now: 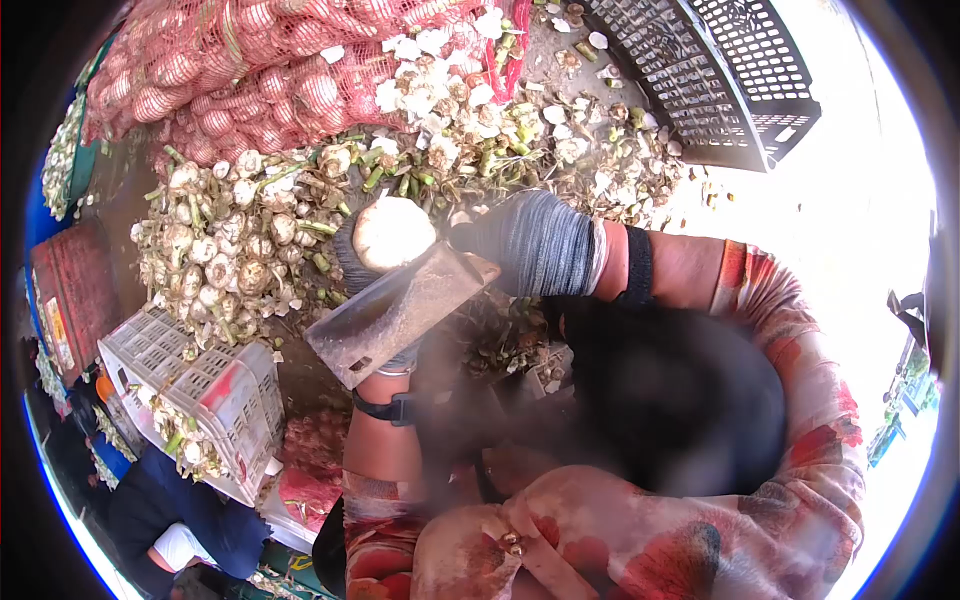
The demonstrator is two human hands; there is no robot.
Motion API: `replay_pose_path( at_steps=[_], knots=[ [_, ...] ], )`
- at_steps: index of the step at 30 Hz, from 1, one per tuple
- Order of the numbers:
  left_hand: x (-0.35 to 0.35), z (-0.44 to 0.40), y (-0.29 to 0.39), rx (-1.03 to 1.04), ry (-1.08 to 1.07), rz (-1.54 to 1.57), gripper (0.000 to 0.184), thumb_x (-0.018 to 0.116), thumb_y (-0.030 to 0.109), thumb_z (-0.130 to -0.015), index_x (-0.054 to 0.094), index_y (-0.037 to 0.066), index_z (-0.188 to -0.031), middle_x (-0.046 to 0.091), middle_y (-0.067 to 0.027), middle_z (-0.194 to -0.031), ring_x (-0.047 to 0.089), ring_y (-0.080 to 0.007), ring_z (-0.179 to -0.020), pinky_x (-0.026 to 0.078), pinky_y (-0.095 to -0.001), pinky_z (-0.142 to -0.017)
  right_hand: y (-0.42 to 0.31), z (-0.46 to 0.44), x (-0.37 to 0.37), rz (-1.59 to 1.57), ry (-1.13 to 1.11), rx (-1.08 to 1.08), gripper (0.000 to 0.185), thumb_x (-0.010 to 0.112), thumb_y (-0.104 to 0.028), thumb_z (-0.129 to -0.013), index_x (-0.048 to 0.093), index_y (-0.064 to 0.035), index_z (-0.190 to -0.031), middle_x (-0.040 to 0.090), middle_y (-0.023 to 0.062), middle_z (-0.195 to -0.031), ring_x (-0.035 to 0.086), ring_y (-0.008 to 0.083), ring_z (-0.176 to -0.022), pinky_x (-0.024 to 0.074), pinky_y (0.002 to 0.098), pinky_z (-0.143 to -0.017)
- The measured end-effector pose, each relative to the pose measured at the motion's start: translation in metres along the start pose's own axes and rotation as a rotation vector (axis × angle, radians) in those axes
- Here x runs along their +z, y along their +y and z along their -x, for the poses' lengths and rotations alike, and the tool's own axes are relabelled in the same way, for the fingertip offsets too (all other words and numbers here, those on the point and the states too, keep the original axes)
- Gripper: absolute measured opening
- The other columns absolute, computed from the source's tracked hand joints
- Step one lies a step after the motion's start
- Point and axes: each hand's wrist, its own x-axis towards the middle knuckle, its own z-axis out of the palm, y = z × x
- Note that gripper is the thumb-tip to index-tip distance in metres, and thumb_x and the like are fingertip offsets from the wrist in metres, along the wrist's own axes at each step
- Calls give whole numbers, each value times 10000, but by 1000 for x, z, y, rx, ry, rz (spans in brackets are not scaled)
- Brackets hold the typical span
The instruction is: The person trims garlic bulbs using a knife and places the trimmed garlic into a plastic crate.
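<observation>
In a grey knit glove, my left hand [350,258] is closed around a large white garlic bulb [393,234]. The blade of a cleaver [395,315] crosses in front of that wrist and hides part of the hand. My right hand [525,243], also gloved, grips the cleaver at its handle end, close to the bulb; its fingers are partly hidden. Whether the blade touches the bulb I cannot tell. A heap of garlic bulbs [220,255] with stems lies just left of my left hand.
Red mesh sacks of garlic [270,70] lie at the top left. Peels and cut stems [590,150] litter the ground. A black crate [700,80] stands top right, a white crate [200,390] at left. Another person [180,520] is at bottom left. A dark blurred shape [680,400] covers the lower middle.
</observation>
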Motion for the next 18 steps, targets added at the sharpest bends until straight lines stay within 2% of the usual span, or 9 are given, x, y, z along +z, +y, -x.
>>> replay_pose_path(
  at_steps=[3, 9, 11, 13, 14, 15, 16, 17, 18],
  knots=[
    [1, 1, 1, 0, -2, -8, 476, 703, 214, -828, 507, 57, -1231, 583, -102, -1180, 575, -245, -1084, 468, -367, -928, 7, 2, 0, -33, 127, -9, 301, 656, -177, -708, 554, -143, -989, 607, 131, -670, 635, 366, -645, 468, 479, -523],
    [-1, -7, 23, 38, 27, -64, 452, 699, 227, -835, 528, 57, -1218, 586, -102, -1188, 573, -253, -1093, 469, -368, -923, 5, 0, -2, 53, -10, 100, 284, 642, -224, -742, 559, -145, -1002, 626, 129, -706, 640, 365, -663, 474, 470, -536],
    [-12, -16, 56, 119, 44, -193, 445, 698, 231, -837, 536, 57, -1213, 586, -102, -1190, 573, -256, -1096, 469, -369, -921, 8, -1, -4, 82, -27, 116, 276, 635, -225, -752, 559, -145, -1005, 632, 127, -718, 642, 364, -666, 479, 468, -541],
    [-27, -28, 106, 171, 60, -272, 441, 697, 233, -838, 539, 57, -1211, 587, -102, -1191, 573, -257, -1098, 469, -369, -921, 22, 0, -8, 130, 38, 253, 267, 623, -227, -779, 560, -136, -1022, 638, 131, -705, 647, 360, -661, 488, 468, -549],
    [-31, -31, 124, 21, 118, 99, 553, 740, 180, -777, 485, 41, -1247, 587, -110, -1186, 586, -239, -1061, 474, -359, -921, 32, -1, -14, 224, -1, 558, 248, 604, -236, -812, 565, -120, -1028, 642, 146, -688, 655, 353, -658, 497, 465, -556],
    [-34, -34, 129, -125, 183, 467, 676, 783, 127, -715, 432, 25, -1284, 587, -117, -1181, 599, -220, -1024, 478, -349, -922, 69, 11, -6, 331, 46, 545, 264, 624, -256, -813, 577, -101, -1021, 641, 152, -666, 658, 347, -651, 505, 461, -562],
    [-33, -31, 124, -85, 201, 261, 767, 803, 90, -679, 376, 37, -1314, 557, -122, -1196, 582, -204, -1025, 476, -348, -934, 73, 18, -8, 296, 88, 541, 277, 633, -285, -821, 589, -94, -1017, 645, 158, -679, 658, 349, -663, 508, 452, -573],
    [-33, -31, 122, -86, 217, 253, 767, 803, 90, -679, 376, 37, -1314, 557, -122, -1196, 582, -204, -1025, 476, -348, -934, 65, 14, -13, 259, 131, 534, 295, 642, -315, -829, 600, -87, -1012, 648, 164, -693, 659, 352, -675, 511, 443, -583],
    [-30, -37, 122, -91, 237, 335, 771, 804, 79, -674, 373, 38, -1311, 536, -123, -1207, 571, -207, -1043, 474, -351, -937, 53, 14, -17, 7, 159, 507, 384, 653, -397, -852, 621, -65, -1041, 656, 169, -730, 659, 311, -686, 514, 402, -621]
  ],
)
